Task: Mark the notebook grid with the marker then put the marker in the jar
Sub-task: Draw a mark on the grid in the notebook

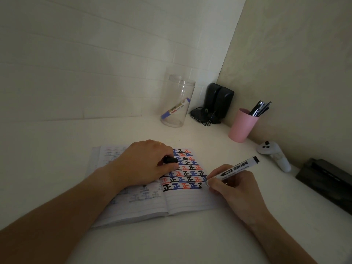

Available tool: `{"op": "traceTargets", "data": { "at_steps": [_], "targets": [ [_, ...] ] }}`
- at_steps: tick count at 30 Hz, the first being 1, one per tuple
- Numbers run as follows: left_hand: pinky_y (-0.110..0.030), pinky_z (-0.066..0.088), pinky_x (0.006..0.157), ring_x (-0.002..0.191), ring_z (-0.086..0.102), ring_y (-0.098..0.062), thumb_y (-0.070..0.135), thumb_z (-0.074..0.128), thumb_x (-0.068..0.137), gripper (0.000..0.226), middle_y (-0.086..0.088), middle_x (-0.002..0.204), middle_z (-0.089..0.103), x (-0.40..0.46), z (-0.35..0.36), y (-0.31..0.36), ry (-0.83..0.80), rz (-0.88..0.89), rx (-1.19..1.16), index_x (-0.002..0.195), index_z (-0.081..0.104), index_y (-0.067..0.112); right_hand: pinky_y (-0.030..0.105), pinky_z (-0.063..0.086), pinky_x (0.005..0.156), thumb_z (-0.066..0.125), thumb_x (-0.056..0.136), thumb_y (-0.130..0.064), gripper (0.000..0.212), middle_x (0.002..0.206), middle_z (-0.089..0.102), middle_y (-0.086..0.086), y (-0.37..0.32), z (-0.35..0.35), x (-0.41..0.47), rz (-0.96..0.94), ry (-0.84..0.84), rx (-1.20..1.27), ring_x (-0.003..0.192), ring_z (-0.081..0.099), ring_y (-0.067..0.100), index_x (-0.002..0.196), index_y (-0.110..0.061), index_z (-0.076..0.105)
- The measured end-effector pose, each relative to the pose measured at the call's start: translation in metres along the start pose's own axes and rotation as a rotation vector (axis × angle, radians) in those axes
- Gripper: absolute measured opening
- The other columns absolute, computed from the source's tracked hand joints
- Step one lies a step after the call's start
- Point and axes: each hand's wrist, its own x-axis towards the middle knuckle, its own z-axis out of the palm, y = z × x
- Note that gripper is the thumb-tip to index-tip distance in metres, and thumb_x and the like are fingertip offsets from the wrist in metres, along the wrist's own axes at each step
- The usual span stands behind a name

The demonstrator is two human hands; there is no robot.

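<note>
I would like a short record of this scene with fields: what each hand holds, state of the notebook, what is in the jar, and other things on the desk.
right hand: holds black marker, tip down at the page's right edge
left hand: rests on notebook, holds a black cap
notebook: open, right page part filled with black, blue and red marks
jar: clear, upright, no lid, one blue marker leaning inside
pink cup: holds dark pens
also on desk: black speakers, white controller

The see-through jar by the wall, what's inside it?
Inside the clear plastic jar one blue-capped white marker leans slantwise against its wall. Nothing else shows in it. The black marker is not yet in; the right hand holds it.
</note>
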Motion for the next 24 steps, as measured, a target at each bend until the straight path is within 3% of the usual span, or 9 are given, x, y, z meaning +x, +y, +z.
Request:
{"op": "traceTargets", "data": {
  "at_steps": [8, 17, 21, 24],
  "targets": [
    [-0.032, 0.047, 0.068, 0.077, 0.055, -0.007, 0.063, 0.045, 0.092, 0.034, 0.012, 0.089, 0.066, 0.0, 0.0, 0.0, -0.004, -0.005, -0.007, 0.094, 0.061, 0.034, 0.029, 0.05, 0.061, 0.073, 0.075, -0.009, 0.01, 0.064, 0.072, -0.004, 0.002, 0.0, 0.002, 0.046, 0.042, 0.01, 0.062, 0.061, 0.011, 0.068, -0.016, 0.074],
    [-0.03, 0.043, 0.065, 0.076, 0.054, -0.008, 0.063, 0.045, 0.092, 0.032, 0.012, 0.089, 0.065, 0.0, -0.001, 0.002, -0.017, -0.012, 0.001, 0.093, 0.059, 0.034, 0.027, 0.044, 0.054, 0.071, 0.075, -0.007, 0.015, 0.052, 0.064, -0.006, 0.005, 0.0, 0.005, 0.095, 0.095, 0.006, 0.054, 0.055, 0.011, 0.062, -0.015, 0.068],
    [-0.036, 0.05, 0.071, 0.078, 0.055, -0.01, 0.064, 0.045, 0.092, 0.036, 0.009, 0.091, 0.065, -0.002, -0.003, 0.002, -0.005, -0.025, -0.022, 0.094, 0.061, 0.032, 0.023, 0.041, 0.05, 0.069, 0.08, 0.0, 0.014, 0.055, 0.063, 0.002, 0.0, -0.002, 0.009, 0.132, 0.103, 0.184, 0.052, 0.053, 0.014, 0.068, -0.007, 0.07],
    [-0.038, 0.052, 0.072, 0.079, 0.055, -0.011, 0.062, 0.047, 0.091, 0.035, 0.008, 0.09, 0.062, -0.001, -0.003, 0.003, 0.011, -0.03, -0.06, 0.096, 0.063, 0.031, 0.022, 0.039, 0.045, 0.066, 0.086, 0.002, 0.005, 0.058, 0.061, 0.004, -0.014, 0.0, 0.025, 0.153, 0.122, 0.326, 0.05, 0.049, 0.012, 0.085, -0.002, 0.07]
  ]
}}
